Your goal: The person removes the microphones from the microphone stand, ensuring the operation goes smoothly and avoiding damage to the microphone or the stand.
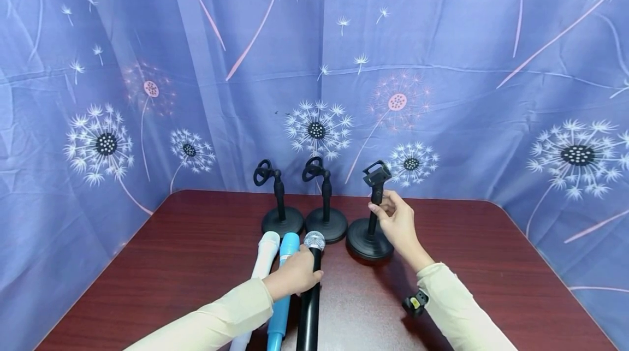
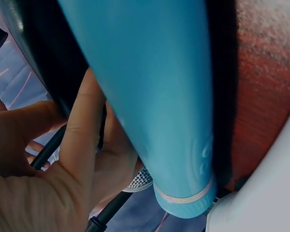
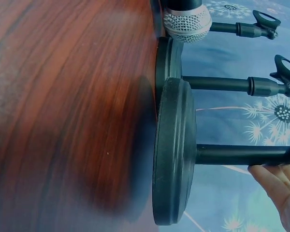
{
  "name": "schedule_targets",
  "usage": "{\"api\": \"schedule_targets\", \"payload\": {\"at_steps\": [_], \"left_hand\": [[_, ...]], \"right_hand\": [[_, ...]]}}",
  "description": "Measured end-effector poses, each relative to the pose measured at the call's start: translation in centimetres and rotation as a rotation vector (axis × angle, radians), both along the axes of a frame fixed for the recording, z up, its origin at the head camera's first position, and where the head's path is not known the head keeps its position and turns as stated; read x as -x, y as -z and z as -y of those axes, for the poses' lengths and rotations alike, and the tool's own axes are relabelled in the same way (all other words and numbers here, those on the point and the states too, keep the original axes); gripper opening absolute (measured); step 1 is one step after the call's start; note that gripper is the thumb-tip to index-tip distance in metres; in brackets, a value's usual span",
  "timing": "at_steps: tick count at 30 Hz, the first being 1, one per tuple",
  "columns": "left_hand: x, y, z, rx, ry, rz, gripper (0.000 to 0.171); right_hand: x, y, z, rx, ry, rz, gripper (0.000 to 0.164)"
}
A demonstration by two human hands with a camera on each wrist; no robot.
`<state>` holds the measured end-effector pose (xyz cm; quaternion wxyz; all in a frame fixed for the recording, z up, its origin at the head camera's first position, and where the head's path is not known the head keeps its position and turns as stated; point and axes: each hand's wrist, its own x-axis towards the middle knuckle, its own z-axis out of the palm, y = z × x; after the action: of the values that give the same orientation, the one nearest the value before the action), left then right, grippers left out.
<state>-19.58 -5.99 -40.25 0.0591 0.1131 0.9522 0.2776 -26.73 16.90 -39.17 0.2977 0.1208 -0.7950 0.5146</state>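
Note:
My left hand grips the black microphone just below its silver mesh head. Beside it lie a blue microphone and a white microphone, side by side on the table. In the left wrist view the blue microphone covers part of the black one. With thumb and fingers, my right hand pinches the pole of the rightmost black microphone stand, below its clip. The right wrist view shows its round base above a shadow; whether it touches the table I cannot tell.
Two more black microphone stands, a left one and a middle one, stand at the back of the dark red wooden table. A blue curtain with dandelion prints hangs behind. A small black device sits at the right wrist.

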Motion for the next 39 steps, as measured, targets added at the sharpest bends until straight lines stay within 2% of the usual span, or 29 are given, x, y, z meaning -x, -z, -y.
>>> {"api": "schedule_targets", "payload": {"at_steps": [6, 13, 19, 27, 39], "left_hand": [[-0.01, 0.18, -0.33, 0.019, -0.035, 0.011, 0.067], [0.07, 0.15, -0.31, 0.038, -0.03, -0.004, 0.067], [0.14, 0.0, -0.34, 0.095, -0.018, -0.055, 0.066], [-0.14, -0.23, -0.26, 0.116, -0.014, -0.107, 0.056], [-0.03, -0.56, -0.25, 0.167, 0.008, -0.184, 0.052]], "right_hand": [[-0.08, -0.01, 0.06, -0.002, -0.001, 0.0, 0.023], [-0.19, 0.04, 0.02, -0.011, -0.005, 0.0, 0.023], [-0.2, 0.11, 0.01, -0.019, 0.007, 0.001, 0.022], [-0.24, 0.12, 0.0, -0.017, 0.007, -0.002, 0.022], [-0.11, 0.32, 0.19, -0.001, 0.002, 0.001, 0.022]]}}
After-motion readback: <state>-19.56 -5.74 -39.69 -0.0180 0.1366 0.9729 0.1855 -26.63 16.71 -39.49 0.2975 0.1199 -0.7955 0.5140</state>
